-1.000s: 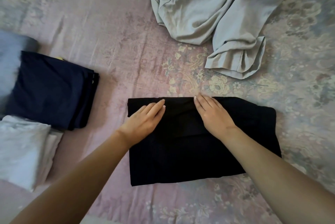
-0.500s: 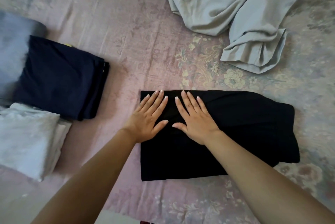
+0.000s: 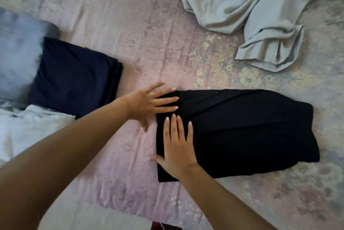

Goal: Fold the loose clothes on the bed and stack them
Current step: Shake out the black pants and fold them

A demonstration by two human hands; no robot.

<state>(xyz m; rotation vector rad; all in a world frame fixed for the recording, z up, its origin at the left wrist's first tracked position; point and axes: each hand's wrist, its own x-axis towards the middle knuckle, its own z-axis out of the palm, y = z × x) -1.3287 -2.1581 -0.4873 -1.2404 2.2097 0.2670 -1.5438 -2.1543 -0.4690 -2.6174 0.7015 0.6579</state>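
A black garment point(image 3: 242, 133), folded into a long rectangle, lies across the middle of the bed. My left hand point(image 3: 149, 103) rests flat with straight fingers on its upper left corner. My right hand point(image 3: 176, 147) presses flat on its left end, fingers straight and pointing away from me. A loose, crumpled grey garment point(image 3: 247, 10) lies at the far right. At the left sits a folded navy garment point(image 3: 74, 75) with a folded white garment point(image 3: 31, 133) in front of it.
The bed is covered by a pink floral sheet point(image 3: 130, 24). A blurred grey-blue cloth point(image 3: 16, 52) lies at the far left behind the navy one. The bed's near edge point(image 3: 111, 215) runs along the bottom of the view.
Both hands have slid left along the black garment to its left end. The left hand now lies partly off its corner; the right hand has come nearer to me.
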